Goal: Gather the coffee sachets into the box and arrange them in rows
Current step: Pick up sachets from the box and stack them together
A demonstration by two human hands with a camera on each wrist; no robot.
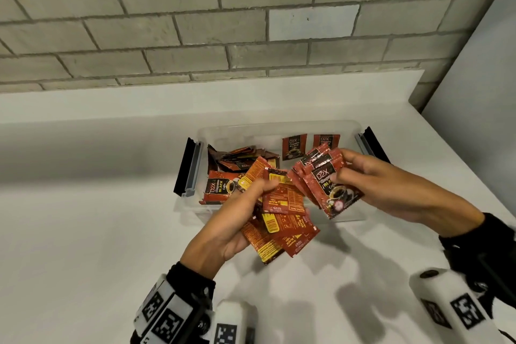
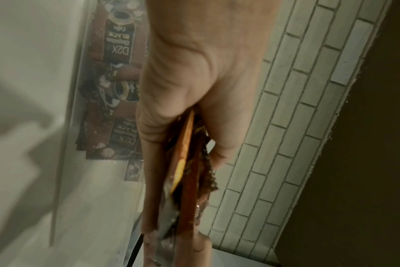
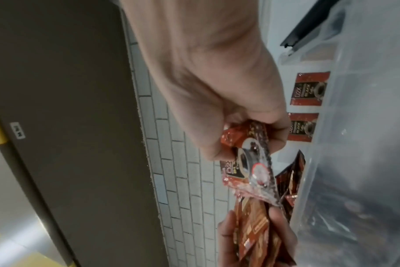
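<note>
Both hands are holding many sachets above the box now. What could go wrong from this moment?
1. The left hand grips a loose fan of sachets, some over the table outside the box; a few may slip and fall there.
2. Its sachets show backs, while the right hand holds a stack showing fronts; rows may end up mixed.
3. The pile in the box may block neat rows.

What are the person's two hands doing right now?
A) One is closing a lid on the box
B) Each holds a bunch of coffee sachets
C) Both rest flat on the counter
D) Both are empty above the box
B: the left hand grips a fanned bunch of sachets, and the right hand pinches another bunch above the clear box.
</note>
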